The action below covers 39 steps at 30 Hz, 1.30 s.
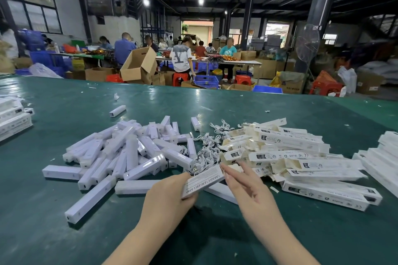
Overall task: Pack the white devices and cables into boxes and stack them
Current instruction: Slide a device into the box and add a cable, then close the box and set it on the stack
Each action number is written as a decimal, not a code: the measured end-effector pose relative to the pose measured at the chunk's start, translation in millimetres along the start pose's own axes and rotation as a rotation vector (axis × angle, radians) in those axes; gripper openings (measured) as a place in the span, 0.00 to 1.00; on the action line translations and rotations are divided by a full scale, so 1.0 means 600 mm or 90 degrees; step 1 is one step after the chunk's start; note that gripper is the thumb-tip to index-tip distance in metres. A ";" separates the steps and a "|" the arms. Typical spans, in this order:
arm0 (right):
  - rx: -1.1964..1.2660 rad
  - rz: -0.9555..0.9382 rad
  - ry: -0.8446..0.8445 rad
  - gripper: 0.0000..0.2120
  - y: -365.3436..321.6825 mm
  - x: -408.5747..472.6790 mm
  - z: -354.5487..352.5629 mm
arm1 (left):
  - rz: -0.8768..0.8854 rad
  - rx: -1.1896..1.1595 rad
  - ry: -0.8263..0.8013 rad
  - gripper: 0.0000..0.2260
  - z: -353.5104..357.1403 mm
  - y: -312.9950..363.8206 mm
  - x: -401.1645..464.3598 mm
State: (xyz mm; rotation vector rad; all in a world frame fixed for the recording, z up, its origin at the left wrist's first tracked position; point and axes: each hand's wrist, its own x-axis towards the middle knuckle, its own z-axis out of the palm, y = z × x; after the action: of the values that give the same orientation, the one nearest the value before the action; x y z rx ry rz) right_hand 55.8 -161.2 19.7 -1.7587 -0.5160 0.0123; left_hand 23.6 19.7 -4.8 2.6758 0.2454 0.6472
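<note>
Two hands met over the green table (64, 243), and between them you held one long white box (203, 180). Your left hand (170, 191) gripped its near end, fingers curled under it and thumb on the side. Its long axis ran from lower left, at your palm, up and away to the right, so the far end pointed toward the tangle of white cables (206, 155). The printed face was turned up, the lettering upside down to you. Your right hand (247, 187) was at that far end with fingers straight and slightly spread, the fingertips (226, 171) touching the box's end; whether the flap there was closed could not be told.

Left of the box lay the heap of white devices (129, 153), long bars pointing every way, several spilling toward you with their ends facing down-left. Right of the cables sat a pile of unfilled boxes (286, 155), most lying roughly crosswise, some with open end flaps showing hollow insides. Neat stacks of boxes (383, 163) stood at the right edge, and another stack (13, 120) at the far left edge.

Beyond the table, a tilted open cardboard carton (137, 64) showed an empty inside, and other people sat at tables (243, 62) among blue crates (206, 80).
</note>
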 end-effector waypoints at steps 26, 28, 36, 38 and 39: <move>0.193 -0.028 0.103 0.08 -0.007 -0.003 -0.007 | 0.072 0.015 0.022 0.07 -0.007 0.011 -0.007; 0.183 -0.032 0.103 0.08 -0.007 -0.005 -0.008 | 0.076 0.014 0.024 0.08 -0.008 0.012 -0.008; 0.096 -0.055 0.095 0.10 -0.005 -0.011 -0.002 | 0.035 0.064 -0.009 0.05 -0.007 0.014 -0.010; 0.094 -0.062 0.091 0.11 -0.005 -0.013 0.001 | 0.025 0.059 -0.015 0.04 -0.008 0.016 -0.010; 0.091 -0.069 0.089 0.11 -0.006 -0.014 0.004 | 0.021 0.054 -0.018 0.05 -0.008 0.017 -0.010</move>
State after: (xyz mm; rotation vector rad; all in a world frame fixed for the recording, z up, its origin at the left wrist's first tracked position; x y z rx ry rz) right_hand 46.5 -161.3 20.6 -1.5771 -0.4951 -0.1460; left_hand 17.0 10.4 0.8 2.7733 0.2258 0.6228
